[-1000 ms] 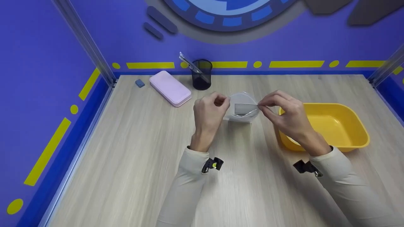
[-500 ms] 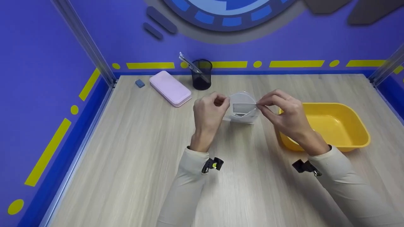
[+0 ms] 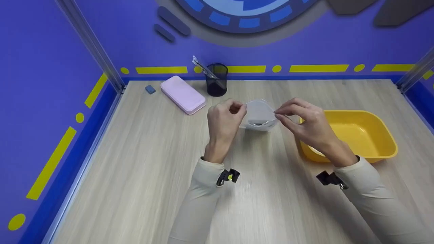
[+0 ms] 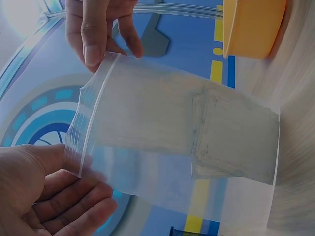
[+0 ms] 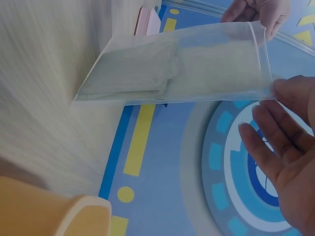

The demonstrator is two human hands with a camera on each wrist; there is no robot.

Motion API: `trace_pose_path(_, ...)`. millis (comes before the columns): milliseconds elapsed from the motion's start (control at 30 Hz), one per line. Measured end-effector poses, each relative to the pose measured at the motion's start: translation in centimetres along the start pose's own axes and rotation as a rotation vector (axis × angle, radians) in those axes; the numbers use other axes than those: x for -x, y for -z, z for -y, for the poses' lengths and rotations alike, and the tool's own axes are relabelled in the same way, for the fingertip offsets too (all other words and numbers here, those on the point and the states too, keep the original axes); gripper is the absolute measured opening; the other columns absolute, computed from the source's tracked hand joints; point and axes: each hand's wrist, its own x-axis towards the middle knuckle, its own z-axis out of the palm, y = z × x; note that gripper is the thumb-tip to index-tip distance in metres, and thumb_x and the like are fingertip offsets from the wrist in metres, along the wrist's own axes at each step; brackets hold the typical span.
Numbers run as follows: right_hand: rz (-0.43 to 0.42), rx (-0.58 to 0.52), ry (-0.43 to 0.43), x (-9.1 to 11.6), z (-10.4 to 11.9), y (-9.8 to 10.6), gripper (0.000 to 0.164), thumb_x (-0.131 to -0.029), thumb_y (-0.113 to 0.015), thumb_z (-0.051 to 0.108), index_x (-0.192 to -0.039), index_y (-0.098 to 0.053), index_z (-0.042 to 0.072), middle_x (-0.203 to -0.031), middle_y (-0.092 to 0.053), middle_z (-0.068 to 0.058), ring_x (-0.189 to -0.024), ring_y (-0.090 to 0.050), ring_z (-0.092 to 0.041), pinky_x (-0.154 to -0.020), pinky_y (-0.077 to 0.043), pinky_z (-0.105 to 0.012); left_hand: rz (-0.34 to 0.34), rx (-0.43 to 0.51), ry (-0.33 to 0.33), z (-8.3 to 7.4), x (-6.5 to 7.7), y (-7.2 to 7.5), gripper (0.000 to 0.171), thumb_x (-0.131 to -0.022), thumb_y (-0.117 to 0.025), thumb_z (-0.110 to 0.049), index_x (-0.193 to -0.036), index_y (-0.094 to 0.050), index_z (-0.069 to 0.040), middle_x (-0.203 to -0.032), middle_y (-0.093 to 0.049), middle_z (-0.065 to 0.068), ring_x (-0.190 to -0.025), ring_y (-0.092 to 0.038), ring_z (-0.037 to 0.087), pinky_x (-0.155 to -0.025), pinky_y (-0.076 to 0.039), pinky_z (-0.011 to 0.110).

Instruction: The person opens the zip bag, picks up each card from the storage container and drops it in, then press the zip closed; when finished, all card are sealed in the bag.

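Note:
A clear zip bag [image 3: 260,113] stands upright on the table, with flat greyish squares [image 4: 236,135] stacked in its bottom. In the left wrist view a paler flat sheet [image 4: 147,108] extends from the stack up toward the zip strip. My left hand [image 3: 225,120] pinches one top corner of the bag. At the opposite top corner, my right hand [image 3: 305,120] pinches the edge between thumb and fingertips. The right wrist view shows the right hand's [image 5: 290,147] other fingers spread away from the plastic.
Right of the bag is a yellow basin [image 3: 390,149], partly behind my right hand. Toward the back left lie a pink case [image 3: 183,95] and a small blue eraser-like block [image 3: 150,89]. A black mesh pen cup [image 3: 217,81] holding pens stands near the back wall.
The dark-edged grey rectangle seen at the bag's mouth earlier no longer shows distinctly in the head view. My right fingertips have shifted slightly left; the left hand has hardly moved.

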Motion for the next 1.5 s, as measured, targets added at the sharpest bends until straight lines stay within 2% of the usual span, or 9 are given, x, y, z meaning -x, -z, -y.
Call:
trace_pose_path(200,-0.018,-0.002,0.009,0.1,0.0,0.9,0.026,-0.082,-0.084,-0.013,-0.101,-0.08,0.003,-0.101,-0.076,-0.006,-0.089,-0.071,-0.019,-0.088,-0.053,-0.016,0.005,0.0,0.0,-0.1,0.0,0.1,0.007,-0.087,-0.083,-0.007,-0.082,-0.078,-0.004,-0.076,-0.076,0.004,-0.066,-0.071,0.016,-0.067,-0.057,0.028)
trace_pose_path(333,-0.006,0.032,-0.022,0.2,-0.1,1.9,0.026,-0.083,-0.084,-0.012,-0.105,-0.079,0.001,-0.103,-0.076,-0.006,-0.089,-0.071,-0.017,-0.087,-0.053,-0.016,0.006,0.007,-0.002,-0.1,0.0,0.1,0.008,-0.088,-0.082,-0.006,-0.082,-0.078,-0.004,-0.076,-0.076,0.004,-0.066,-0.071,0.016,-0.067,-0.057,0.028)
trace_pose_path(600,0.046,0.092,-0.132,1.1,-1.1,3.9,0.021,-0.09,-0.081,-0.003,-0.111,-0.077,0.0,-0.108,-0.076,-0.003,-0.095,-0.07,-0.007,-0.088,-0.053,-0.015,0.002,0.0,-0.004,0.0,0.0,0.1,0.008,-0.088,-0.082,-0.007,-0.082,-0.079,-0.004,-0.076,-0.076,0.004,-0.067,-0.072,0.016,-0.068,-0.057,0.03)
trace_pose_path(867,0.069,0.122,-0.265,2.9,-3.3,5.1,0.02,-0.09,-0.083,-0.003,-0.108,-0.079,0.004,-0.105,-0.076,-0.005,-0.095,-0.065,0.002,-0.086,-0.05,-0.01,-0.001,0.008,0.004,0.0,0.0,0.2,0.007,-0.087,-0.082,-0.007,-0.081,-0.079,-0.005,-0.075,-0.076,0.003,-0.066,-0.072,0.016,-0.068,-0.057,0.031)
trace_pose_path(1033,0.128,0.149,-0.361,4.3,-4.8,5.6,0.017,-0.093,-0.081,0.002,-0.11,-0.078,0.004,-0.106,-0.075,-0.007,-0.095,-0.066,-0.006,-0.086,-0.048,-0.009,0.001,0.009,0.008,-0.1,0.0,0.2,0.008,-0.087,-0.082,-0.007,-0.081,-0.079,-0.005,-0.074,-0.076,0.003,-0.065,-0.071,0.016,-0.068,-0.057,0.03)
trace_pose_path(1167,0.184,0.15,-0.478,5.0,-5.7,5.9,0.018,-0.096,-0.079,0.005,-0.114,-0.077,0.003,-0.112,-0.075,-0.009,-0.097,-0.065,-0.008,-0.085,-0.046,-0.006,0.002,0.01,0.011,-0.1,0.0,0.2,0.008,-0.088,-0.082,-0.007,-0.082,-0.079,-0.004,-0.074,-0.076,0.003,-0.066,-0.071,0.016,-0.068,-0.057,0.03)
trace_pose_path(1300,0.248,0.142,-0.574,5.7,-6.9,6.2,0.023,-0.099,-0.077,0.011,-0.119,-0.075,0.001,-0.116,-0.073,-0.014,-0.102,-0.067,-0.019,-0.083,-0.043,-0.002,0.0,0.016,0.01,-0.1,0.0,0.2,0.007,-0.088,-0.082,-0.007,-0.082,-0.079,-0.004,-0.075,-0.076,0.003,-0.066,-0.071,0.016,-0.068,-0.057,0.03)
trace_pose_path(1400,0.283,0.142,-0.595,6.3,-7.8,6.3,0.026,-0.099,-0.077,0.015,-0.12,-0.074,-0.001,-0.115,-0.073,-0.017,-0.103,-0.067,-0.031,-0.08,-0.042,-0.001,-0.001,0.023,0.008,-0.1,0.0,0.3,0.007,-0.088,-0.082,-0.007,-0.083,-0.079,-0.004,-0.075,-0.076,0.003,-0.066,-0.071,0.016,-0.068,-0.057,0.03)
trace_pose_path(1500,0.307,0.149,-0.59,6.8,-8.8,6.2,0.028,-0.098,-0.079,0.015,-0.12,-0.074,-0.002,-0.112,-0.074,-0.019,-0.101,-0.068,-0.034,-0.078,-0.041,-0.001,-0.001,0.026,0.004,0.0,0.0,0.3,0.007,-0.088,-0.082,-0.007,-0.083,-0.079,-0.004,-0.076,-0.076,0.003,-0.067,-0.071,0.016,-0.068,-0.056,0.029)
